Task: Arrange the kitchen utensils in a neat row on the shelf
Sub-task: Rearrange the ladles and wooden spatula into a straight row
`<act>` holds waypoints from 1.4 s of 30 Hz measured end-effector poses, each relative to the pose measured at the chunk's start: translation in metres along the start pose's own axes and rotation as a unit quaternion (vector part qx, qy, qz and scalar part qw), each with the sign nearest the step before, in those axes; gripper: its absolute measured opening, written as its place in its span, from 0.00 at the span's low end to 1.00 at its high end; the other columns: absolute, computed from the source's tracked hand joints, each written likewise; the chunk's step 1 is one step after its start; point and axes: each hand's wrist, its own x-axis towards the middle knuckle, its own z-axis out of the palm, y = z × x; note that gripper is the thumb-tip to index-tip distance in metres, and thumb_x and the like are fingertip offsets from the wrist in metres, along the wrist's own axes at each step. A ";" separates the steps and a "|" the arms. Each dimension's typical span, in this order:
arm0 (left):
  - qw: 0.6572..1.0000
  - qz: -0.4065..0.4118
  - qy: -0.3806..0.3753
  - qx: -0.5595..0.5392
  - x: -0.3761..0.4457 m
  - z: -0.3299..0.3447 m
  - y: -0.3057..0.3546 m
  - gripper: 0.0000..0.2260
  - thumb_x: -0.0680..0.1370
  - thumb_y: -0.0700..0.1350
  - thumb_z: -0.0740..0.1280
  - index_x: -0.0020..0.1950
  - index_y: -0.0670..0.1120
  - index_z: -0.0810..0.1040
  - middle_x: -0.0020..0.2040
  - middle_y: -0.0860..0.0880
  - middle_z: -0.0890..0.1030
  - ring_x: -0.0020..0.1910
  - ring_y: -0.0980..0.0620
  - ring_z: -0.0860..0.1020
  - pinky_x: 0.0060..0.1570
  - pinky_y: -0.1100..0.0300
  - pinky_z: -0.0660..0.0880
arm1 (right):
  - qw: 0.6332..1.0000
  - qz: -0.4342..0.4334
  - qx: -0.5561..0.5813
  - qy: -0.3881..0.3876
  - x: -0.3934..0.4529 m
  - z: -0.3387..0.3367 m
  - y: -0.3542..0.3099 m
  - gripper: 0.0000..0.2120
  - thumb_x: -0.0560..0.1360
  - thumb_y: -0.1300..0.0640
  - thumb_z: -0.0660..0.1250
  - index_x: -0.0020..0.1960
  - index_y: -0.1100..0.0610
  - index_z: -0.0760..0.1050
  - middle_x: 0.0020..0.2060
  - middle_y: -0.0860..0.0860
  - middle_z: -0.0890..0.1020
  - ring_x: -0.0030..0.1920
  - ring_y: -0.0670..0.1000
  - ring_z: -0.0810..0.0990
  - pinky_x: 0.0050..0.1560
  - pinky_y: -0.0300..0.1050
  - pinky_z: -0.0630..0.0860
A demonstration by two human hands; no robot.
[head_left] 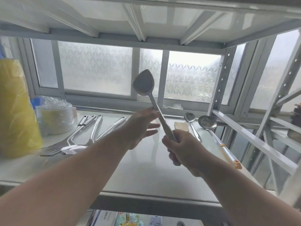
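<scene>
Fingers of the right hand [182,149] curl round the smooth handle end of a steel spatula [144,83], holding it tilted above the shelf [146,173], its broad, pointed blade raised against the frosted window [97,69]. The left hand [140,128] is loosely spread, its fingertips touching the spatula's shaft. On the pale glossy shelf to the right lie a round-bowled spoon [189,116], a ladle [207,123] with a long handle tipped in orange, and a flat wooden piece [180,126]. To the left, slim metal handles [91,126] fan out beside forks [50,151], wrapped bowls [55,116] and a yellow plastic bag [14,108].
</scene>
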 end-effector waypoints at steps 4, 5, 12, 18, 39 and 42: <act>0.996 -0.007 0.057 0.074 0.011 0.017 -0.011 0.06 0.82 0.38 0.70 0.49 0.38 0.84 0.44 0.41 0.84 0.43 0.44 0.83 0.56 0.42 0.83 | 0.995 0.049 0.087 -0.017 -0.003 0.031 -0.011 0.14 0.82 0.54 0.66 0.43 0.61 0.72 0.31 0.55 0.75 0.24 0.52 0.73 0.26 0.44 0.70; 0.994 -0.018 0.070 0.088 0.014 0.019 -0.014 0.07 0.82 0.38 0.70 0.45 0.38 0.84 0.42 0.40 0.84 0.41 0.43 0.82 0.56 0.42 0.83 | 0.997 0.053 0.057 -0.010 -0.002 0.032 -0.009 0.14 0.81 0.52 0.66 0.42 0.62 0.73 0.30 0.55 0.76 0.24 0.52 0.74 0.27 0.44 0.71; 0.980 -0.103 0.101 0.138 0.037 0.028 -0.033 0.05 0.81 0.34 0.70 0.45 0.35 0.81 0.44 0.38 0.85 0.39 0.42 0.85 0.55 0.44 0.86 | 0.958 -0.016 -0.281 0.053 -0.013 0.020 0.001 0.15 0.72 0.46 0.68 0.57 0.50 0.75 0.43 0.47 0.79 0.45 0.50 0.79 0.46 0.49 0.78; 0.938 -0.094 0.059 0.329 0.053 0.030 -0.045 0.07 0.79 0.43 0.74 0.49 0.39 0.82 0.45 0.41 0.84 0.43 0.41 0.83 0.44 0.50 0.85 | 0.913 -0.106 -0.394 -0.015 -0.014 0.018 0.009 0.02 0.78 0.54 0.62 0.50 0.51 0.73 0.53 0.50 0.74 0.54 0.52 0.75 0.57 0.48 0.75; 0.872 -0.065 -0.032 0.485 0.106 0.023 -0.080 0.24 0.81 0.58 0.57 0.77 0.69 0.72 0.73 0.60 0.79 0.73 0.50 0.75 0.76 0.46 0.67 | 0.852 -0.102 -0.510 -0.061 0.034 0.013 0.012 0.09 0.74 0.60 0.60 0.38 0.50 0.64 0.55 0.54 0.72 0.52 0.52 0.69 0.54 0.46 0.75; 0.892 -0.071 -0.040 0.444 0.116 0.019 -0.084 0.27 0.75 0.62 0.57 0.74 0.71 0.74 0.69 0.61 0.82 0.71 0.52 0.78 0.75 0.47 0.70 | 0.842 -0.115 -0.523 -0.069 0.034 0.008 0.012 0.08 0.75 0.63 0.58 0.48 0.55 0.74 0.56 0.55 0.73 0.55 0.54 0.70 0.52 0.45 0.72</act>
